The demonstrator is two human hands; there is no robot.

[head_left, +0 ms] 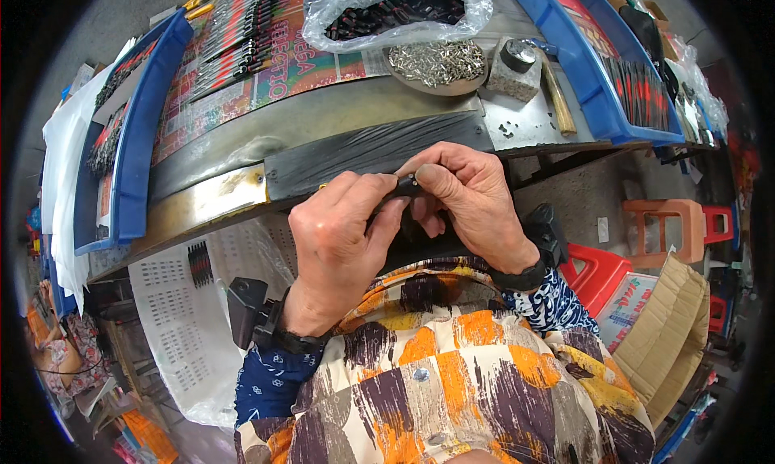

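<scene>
Between both hands, just off the bench's front edge, is a small black piece (406,186) with a bright metal spot on it. My left hand (343,226) grips it with thumb and bent fingers. From the other side my right hand (472,201) pinches the same piece, its thumb close to the metal spot. Most of the piece is hidden by the fingers, so its kind does not show. Right behind the hands runs a black-covered strip (371,151) along the bench edge.
A dish of small metal pins (436,62) stands behind, below a clear bag (319,29) of black-and-red parts. Beside it are a square jar (515,70) and a wooden handle (557,100). Blue bins (139,173) flank the bench; a red stool (596,274) stands at right.
</scene>
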